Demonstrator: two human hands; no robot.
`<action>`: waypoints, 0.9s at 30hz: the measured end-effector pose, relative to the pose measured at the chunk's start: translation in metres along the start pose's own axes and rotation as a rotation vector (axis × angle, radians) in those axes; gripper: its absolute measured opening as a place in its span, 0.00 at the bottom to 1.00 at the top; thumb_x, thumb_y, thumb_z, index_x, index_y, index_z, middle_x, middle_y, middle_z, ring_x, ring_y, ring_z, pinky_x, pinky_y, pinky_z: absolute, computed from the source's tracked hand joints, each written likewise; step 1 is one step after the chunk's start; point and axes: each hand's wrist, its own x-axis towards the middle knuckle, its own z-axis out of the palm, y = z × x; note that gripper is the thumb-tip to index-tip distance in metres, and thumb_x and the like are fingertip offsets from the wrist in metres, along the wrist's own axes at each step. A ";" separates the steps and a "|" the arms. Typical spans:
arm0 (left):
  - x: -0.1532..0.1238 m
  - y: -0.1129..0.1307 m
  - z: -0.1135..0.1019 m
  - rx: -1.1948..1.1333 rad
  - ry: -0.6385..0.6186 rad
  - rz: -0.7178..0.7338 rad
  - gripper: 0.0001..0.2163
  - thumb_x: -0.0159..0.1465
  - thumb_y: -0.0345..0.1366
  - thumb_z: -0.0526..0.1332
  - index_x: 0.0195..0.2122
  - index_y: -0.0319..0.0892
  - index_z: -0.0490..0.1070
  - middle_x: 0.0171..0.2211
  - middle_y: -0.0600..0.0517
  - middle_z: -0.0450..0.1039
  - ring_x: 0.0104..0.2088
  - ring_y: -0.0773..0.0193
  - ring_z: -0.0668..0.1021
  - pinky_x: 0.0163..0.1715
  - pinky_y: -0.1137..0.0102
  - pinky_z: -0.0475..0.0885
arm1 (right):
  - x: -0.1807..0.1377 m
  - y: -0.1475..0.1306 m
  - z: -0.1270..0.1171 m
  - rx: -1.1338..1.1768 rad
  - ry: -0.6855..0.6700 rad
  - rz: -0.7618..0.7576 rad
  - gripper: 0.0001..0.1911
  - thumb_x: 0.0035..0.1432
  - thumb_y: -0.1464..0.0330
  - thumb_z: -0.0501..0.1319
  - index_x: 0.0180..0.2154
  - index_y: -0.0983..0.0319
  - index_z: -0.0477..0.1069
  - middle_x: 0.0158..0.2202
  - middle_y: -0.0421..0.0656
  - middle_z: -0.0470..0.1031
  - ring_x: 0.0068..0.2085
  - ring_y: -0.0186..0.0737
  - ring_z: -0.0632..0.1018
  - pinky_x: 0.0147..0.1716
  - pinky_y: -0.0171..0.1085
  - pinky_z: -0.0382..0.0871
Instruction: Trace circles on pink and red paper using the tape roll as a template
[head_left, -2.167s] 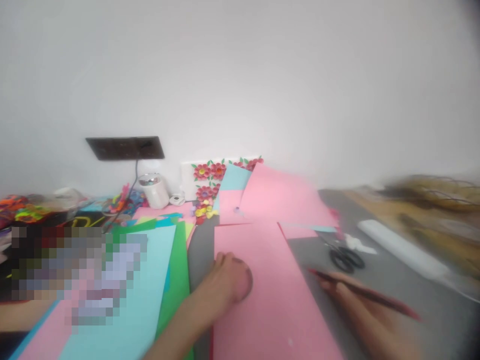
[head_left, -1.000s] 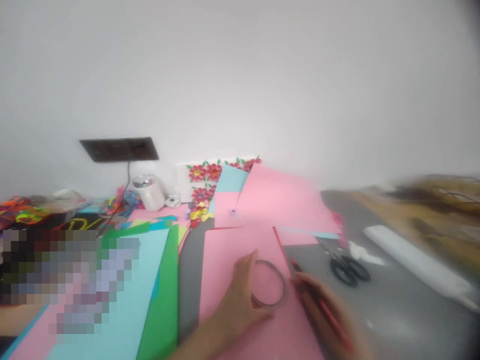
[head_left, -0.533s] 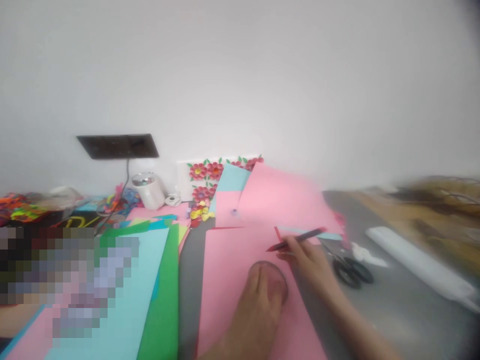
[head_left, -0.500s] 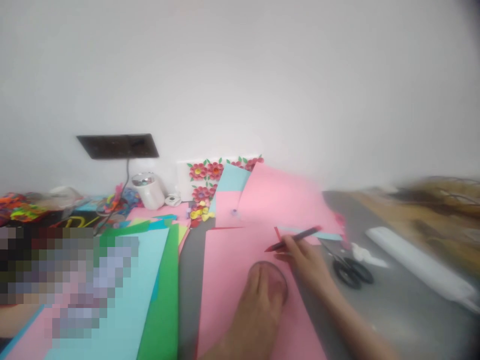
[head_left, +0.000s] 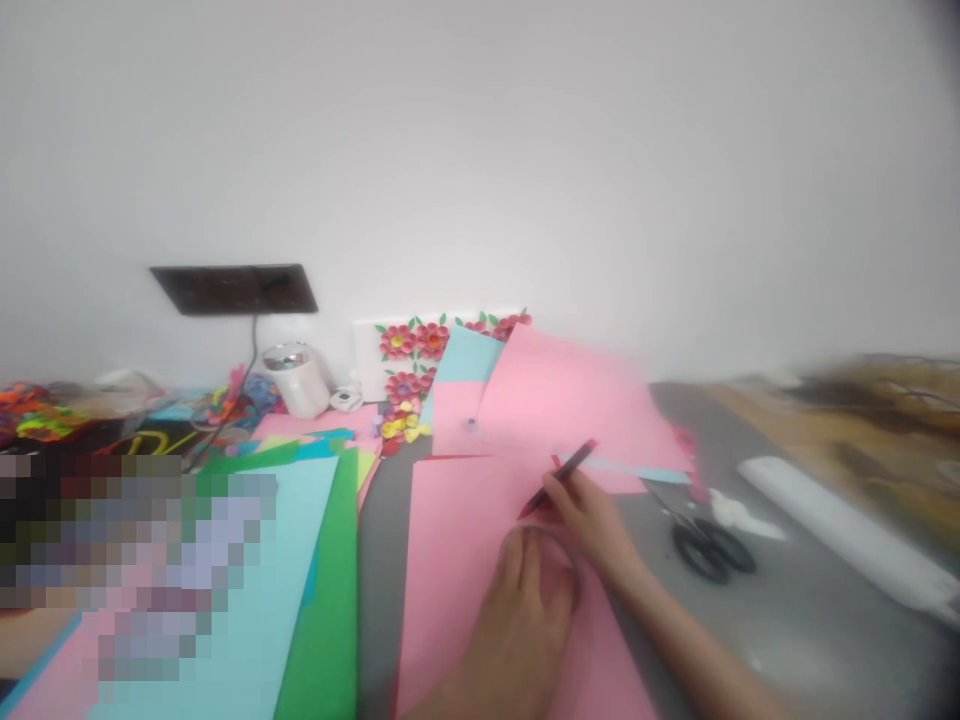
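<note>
Pinning pink paper sheet (head_left: pixel 457 560) steady w/ L hand (head_left: pixel 534 610), fingers together; pinching red pencil (head_left: pixel 564 474) w/ R hand (head_left: pixel 596 520) at 12 o'clock.

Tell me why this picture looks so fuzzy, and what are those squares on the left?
Head view: all soft; the right hand and its red pencil, the left hand on the pink paper and the scissors are smeared; the right edge blurs most; the squares are a blocked-out patch; light is flat, no glare.
</note>
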 end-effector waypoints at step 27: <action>0.009 -0.004 0.001 -0.034 -0.010 -0.010 0.18 0.61 0.27 0.53 0.53 0.34 0.60 0.53 0.37 0.63 0.56 0.46 0.63 0.51 0.52 0.63 | 0.011 -0.015 0.002 -0.382 -0.101 -0.161 0.12 0.54 0.61 0.52 0.25 0.60 0.65 0.22 0.40 0.72 0.24 0.37 0.72 0.25 0.35 0.63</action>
